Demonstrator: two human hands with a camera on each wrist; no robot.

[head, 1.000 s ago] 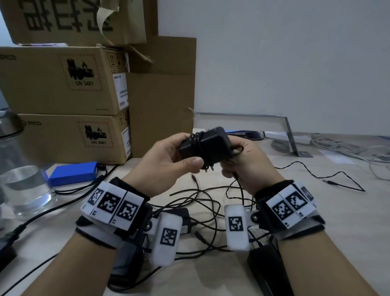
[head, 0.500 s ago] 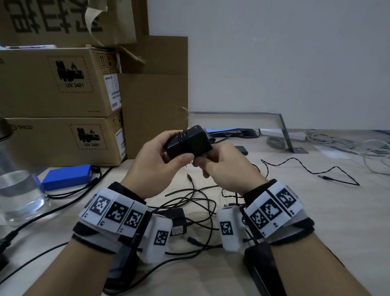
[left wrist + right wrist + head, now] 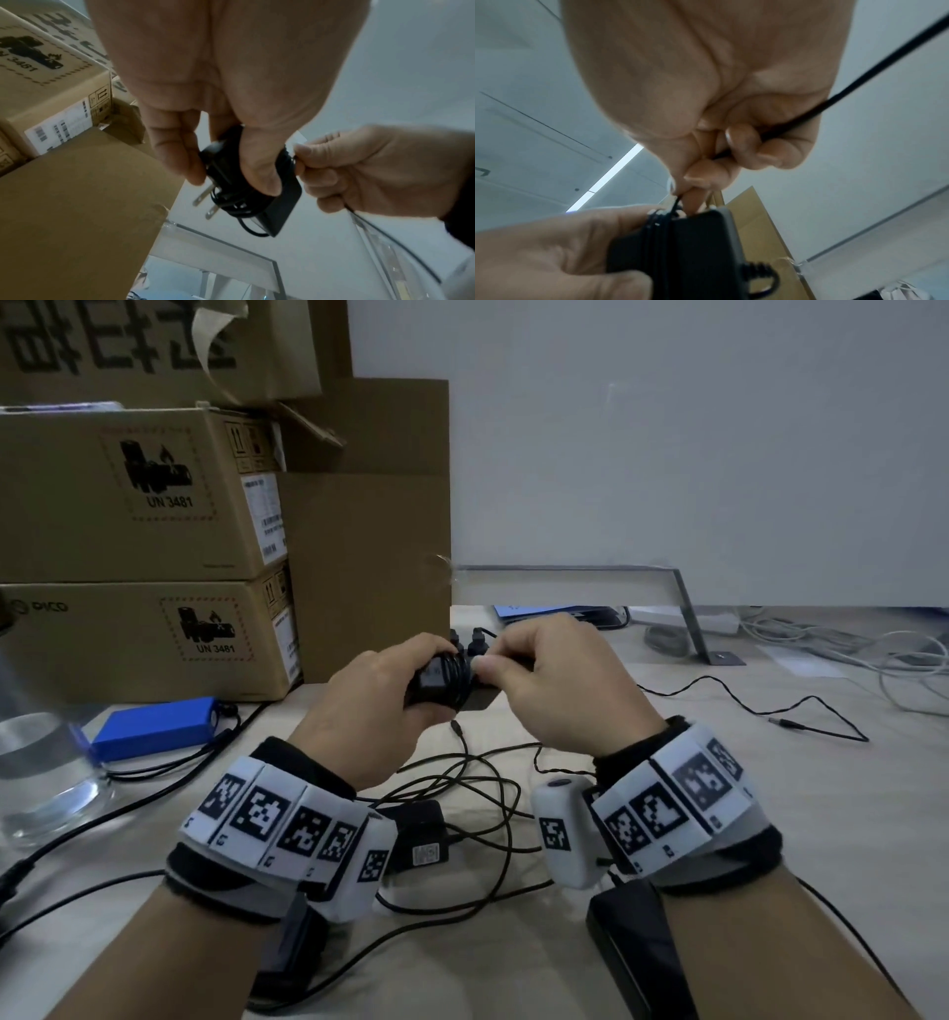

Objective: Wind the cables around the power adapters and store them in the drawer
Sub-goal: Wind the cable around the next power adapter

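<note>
A black power adapter [image 3: 441, 683] [image 3: 257, 194] [image 3: 693, 249] with several turns of its thin black cable round its body is held above the table. My left hand [image 3: 380, 711] [image 3: 213, 154] grips it, thumb across the windings, its two metal prongs [image 3: 205, 205] pointing away. My right hand [image 3: 544, 680] [image 3: 359, 172] [image 3: 721, 158] pinches the cable [image 3: 847, 89] just beside the adapter, with the loose end trailing down past my wrist. A second adapter [image 3: 423, 839] lies on the table among tangled cables [image 3: 488, 793]. No drawer is in view.
Stacked cardboard boxes [image 3: 138, 546] stand at the left and back. A blue battery pack [image 3: 154, 729] and a clear glass jar [image 3: 41, 773] sit at the left. More black adapters [image 3: 637, 947] lie near me. A loose thin cable [image 3: 801, 711] and white cords [image 3: 873, 649] lie right.
The adapter has been turned and lowered a little in my left hand. My right hand has come up over its top with the cable, adding to the winding.
</note>
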